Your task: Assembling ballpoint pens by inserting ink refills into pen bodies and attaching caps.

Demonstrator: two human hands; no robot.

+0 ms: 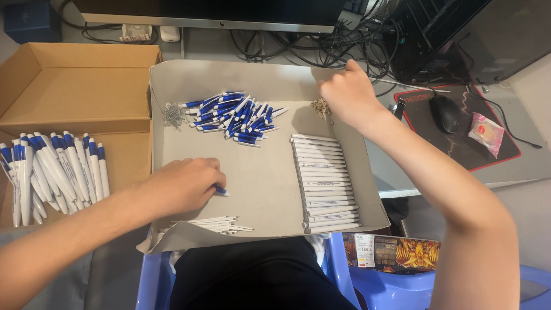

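A grey cardboard tray [264, 189] lies on my lap. My left hand [181, 185] rests on it, fingers closed around a blue pen part [221, 191] whose tip sticks out. My right hand [348, 95] reaches to the tray's far right, fingertips at a small heap of metal springs [320, 107]; whether it grips one is hidden. Between the hands lies a pile of blue pen tips [238, 117]. A neat row of white pen barrels [324, 183] fills the tray's right side. Thin white refills [221, 224] lie at the near edge.
An open brown box [74, 86] on the left holds several assembled white-and-blue pens [51, 172]. A second spring heap [173, 115] lies at the tray's far left. A monitor base [201, 20], tangled cables [321, 46], a mouse [445, 112] on its pad and a blue stool [390, 287] surround it.
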